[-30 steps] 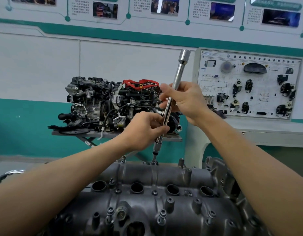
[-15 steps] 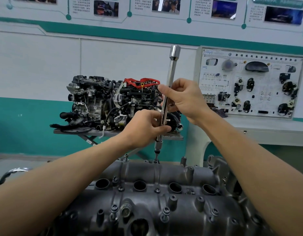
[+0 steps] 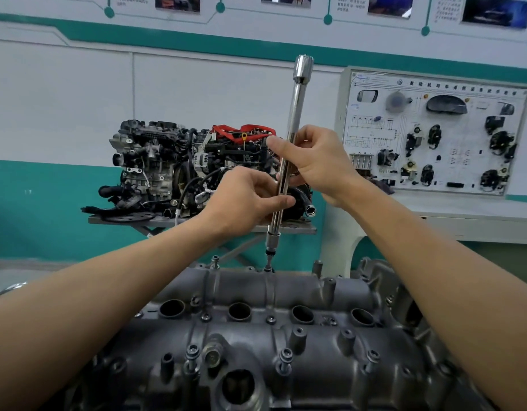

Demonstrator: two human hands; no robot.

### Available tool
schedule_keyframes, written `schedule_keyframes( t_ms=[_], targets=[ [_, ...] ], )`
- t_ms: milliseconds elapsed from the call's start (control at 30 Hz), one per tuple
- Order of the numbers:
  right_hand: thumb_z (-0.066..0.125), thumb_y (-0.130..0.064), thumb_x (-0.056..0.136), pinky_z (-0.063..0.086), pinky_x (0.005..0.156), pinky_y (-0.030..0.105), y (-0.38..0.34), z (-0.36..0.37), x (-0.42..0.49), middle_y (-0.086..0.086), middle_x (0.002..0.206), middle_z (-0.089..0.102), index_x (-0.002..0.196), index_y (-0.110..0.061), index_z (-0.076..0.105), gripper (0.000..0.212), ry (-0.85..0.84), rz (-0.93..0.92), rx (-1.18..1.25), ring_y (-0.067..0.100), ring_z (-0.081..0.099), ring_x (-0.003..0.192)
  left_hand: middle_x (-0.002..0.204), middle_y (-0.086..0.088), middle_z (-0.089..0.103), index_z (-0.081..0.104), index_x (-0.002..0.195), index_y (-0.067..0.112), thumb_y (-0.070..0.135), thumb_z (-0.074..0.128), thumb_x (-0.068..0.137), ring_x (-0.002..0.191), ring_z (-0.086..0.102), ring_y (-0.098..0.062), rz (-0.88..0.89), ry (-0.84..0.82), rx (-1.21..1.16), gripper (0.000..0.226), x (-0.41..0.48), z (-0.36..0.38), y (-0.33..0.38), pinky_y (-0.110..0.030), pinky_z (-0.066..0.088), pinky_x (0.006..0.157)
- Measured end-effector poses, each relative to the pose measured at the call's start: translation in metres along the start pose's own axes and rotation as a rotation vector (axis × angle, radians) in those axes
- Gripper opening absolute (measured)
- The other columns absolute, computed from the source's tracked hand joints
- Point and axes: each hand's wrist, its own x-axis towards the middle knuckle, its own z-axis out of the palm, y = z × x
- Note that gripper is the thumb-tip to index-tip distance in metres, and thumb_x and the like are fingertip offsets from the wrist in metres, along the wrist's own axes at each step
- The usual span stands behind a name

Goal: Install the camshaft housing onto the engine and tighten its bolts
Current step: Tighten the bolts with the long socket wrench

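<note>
My left hand, at the centre of the frame, has its fingers curled round the lower part of a long chrome extension bar, with thumb and fingertips pinching the shaft. My right hand sits just above and to the right of it. Its fingers are curled round the same shaft higher up, and the forefinger reaches across to the left of the bar.

The bar stands nearly upright, leaning a little to the right at the top, where its wider head reaches the upper middle of the frame. Its lower end carries a small socket whose tip meets a bolt on the far edge of the camshaft housing.

The grey housing fills the lower half of the frame, with four round holes in a row and several bolts in its bosses. Another bolt stands proud of the far edge, just left of the tool tip.

Behind, at mid-left, a display engine sits on a stand. At the right, a white training board carries car parts.
</note>
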Motion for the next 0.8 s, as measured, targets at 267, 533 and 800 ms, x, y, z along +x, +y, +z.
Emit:
schedule_keyframes(
  t_ms=[267, 533, 800],
  targets=[
    [0.034, -0.03, 0.108, 0.057, 0.071, 0.037, -0.008, -0.017, 0.002, 0.009, 0.105, 0.075, 0.121, -0.007, 0.056, 0.034, -0.344, 0.052, 0.216, 0.027, 0.072, 0.09, 0.097, -0.008, 0.078, 0.07, 0.104, 0.009, 0.023, 0.056, 0.102, 0.086, 0.075, -0.017, -0.123, -0.256, -0.172, 0.02, 0.0, -0.005, -0.002, -0.026, 0.06, 0.074],
    [0.071, -0.035, 0.091, 0.059, 0.059, 0.04, -0.005, -0.006, 0.001, 0.005, 0.072, 0.067, 0.092, -0.006, 0.057, 0.033, -0.033, -0.024, 0.109, 0.025, 0.07, 0.063, 0.073, -0.009, 0.075, 0.074, 0.08, 0.013, 0.029, 0.08, 0.083, 0.069, 0.072, -0.03, 0.004, -0.068, -0.031, 0.018, -0.001, 0.003, 0.0, -0.048, 0.062, 0.071],
    [0.047, -0.025, 0.106, 0.06, 0.065, 0.041, -0.01, -0.016, 0.002, 0.008, 0.091, 0.074, 0.111, -0.005, 0.06, 0.025, -0.226, 0.031, 0.213, 0.029, 0.073, 0.08, 0.092, -0.012, 0.077, 0.07, 0.096, 0.016, 0.022, 0.059, 0.1, 0.084, 0.075, -0.023, -0.051, -0.222, -0.123, 0.013, 0.0, 0.0, -0.006, -0.035, 0.063, 0.078]
  ],
)
